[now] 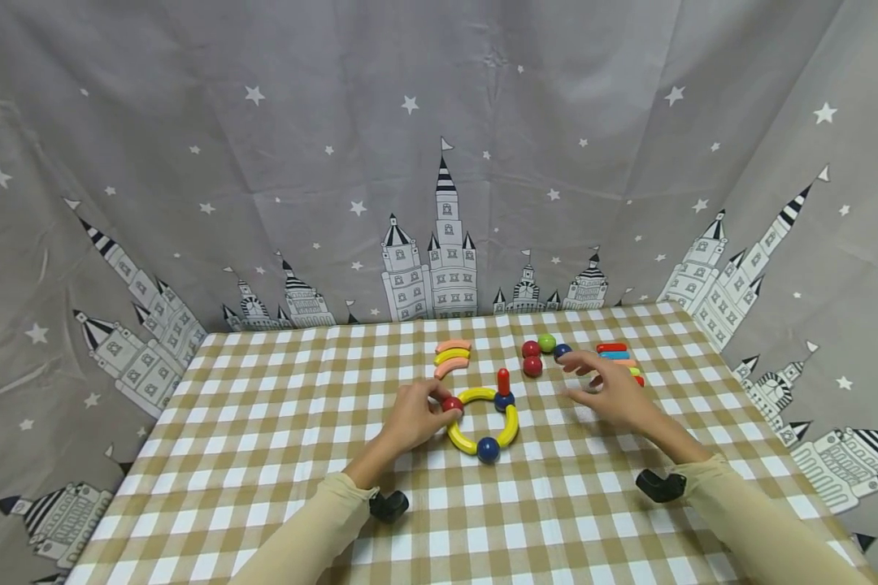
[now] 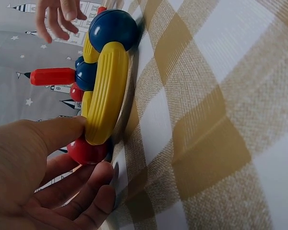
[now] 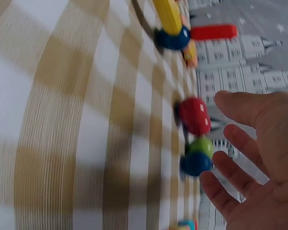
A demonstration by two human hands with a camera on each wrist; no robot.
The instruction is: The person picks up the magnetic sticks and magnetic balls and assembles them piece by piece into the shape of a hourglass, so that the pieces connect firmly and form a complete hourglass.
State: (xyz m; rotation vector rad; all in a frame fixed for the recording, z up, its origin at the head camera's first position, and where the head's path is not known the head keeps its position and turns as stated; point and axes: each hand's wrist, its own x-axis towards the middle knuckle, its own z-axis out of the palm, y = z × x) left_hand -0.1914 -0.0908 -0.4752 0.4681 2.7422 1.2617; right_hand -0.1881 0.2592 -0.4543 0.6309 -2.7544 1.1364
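My left hand grips a red ball at the left of a ring of yellow curved rods and balls lying on the cloth. In the left wrist view its thumb lies by the joint of a yellow rod and the red ball, fingers on the other side. A blue ball sits at the ring's front. From another blue ball at its right a red straight rod stands upright. Holding nothing, my right hand hovers with spread fingers near loose balls, including a dark blue one.
Two red balls and a green ball lie behind the ring. Orange and yellow curved pieces lie at the back. Coloured straight rods sit partly behind my right hand. A grey curtain hangs behind the checked tablecloth.
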